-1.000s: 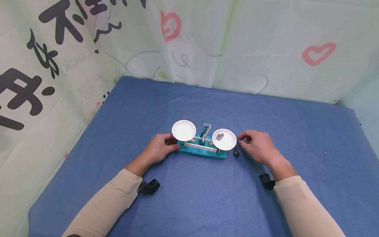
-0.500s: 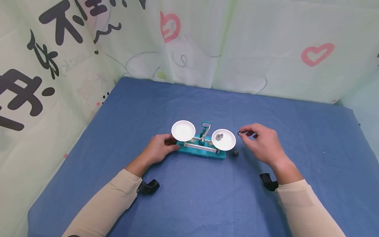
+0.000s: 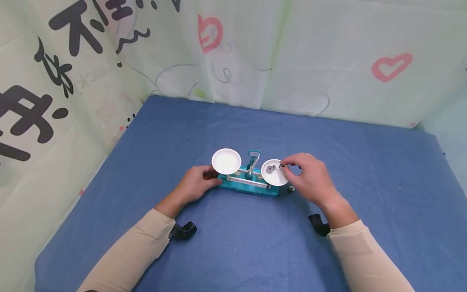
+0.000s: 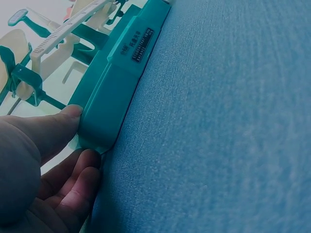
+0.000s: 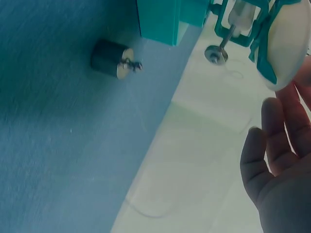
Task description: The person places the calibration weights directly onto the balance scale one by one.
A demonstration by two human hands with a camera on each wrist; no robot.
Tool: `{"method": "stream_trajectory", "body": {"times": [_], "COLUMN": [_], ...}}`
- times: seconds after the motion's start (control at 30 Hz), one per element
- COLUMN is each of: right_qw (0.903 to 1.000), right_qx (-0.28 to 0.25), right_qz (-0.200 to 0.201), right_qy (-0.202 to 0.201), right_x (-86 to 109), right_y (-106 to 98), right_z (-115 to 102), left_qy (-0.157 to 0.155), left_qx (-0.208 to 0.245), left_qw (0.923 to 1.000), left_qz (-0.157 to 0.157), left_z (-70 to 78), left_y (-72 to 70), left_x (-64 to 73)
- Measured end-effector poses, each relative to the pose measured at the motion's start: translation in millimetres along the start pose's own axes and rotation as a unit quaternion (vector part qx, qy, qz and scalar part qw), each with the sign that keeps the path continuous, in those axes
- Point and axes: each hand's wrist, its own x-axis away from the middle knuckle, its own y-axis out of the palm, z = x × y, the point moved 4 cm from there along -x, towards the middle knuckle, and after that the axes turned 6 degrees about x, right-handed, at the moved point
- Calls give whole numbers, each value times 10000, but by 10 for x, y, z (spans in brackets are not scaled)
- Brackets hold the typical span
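Right grip is pinching a small weight, thumb and forefinger nearly together, over the right pan, no longer off beside it like half a second ago, so loading is seemingly progressing; other weights are lying there just left of its pinch. Left grip is clasping the left end of the balance with fingers curled, the balance sitting between both grips, and a loose weight is resting just nearer than the right pinch. Blue-clothed bench is spreading under both grips, printed curtains hanging beyond.
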Motion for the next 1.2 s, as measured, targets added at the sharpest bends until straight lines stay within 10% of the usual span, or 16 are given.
{"method": "stream_trajectory", "body": {"times": [1.2], "right_qw": [9978], "right_qx": [-100], "right_qz": [-177], "right_qy": [629], "right_x": [190], "right_y": [-46], "right_z": [257], "left_qy": [-13], "left_qx": [46], "left_qw": [10000], "left_qz": [22], "left_z": [8], "left_y": [-1], "left_x": [-2]}}
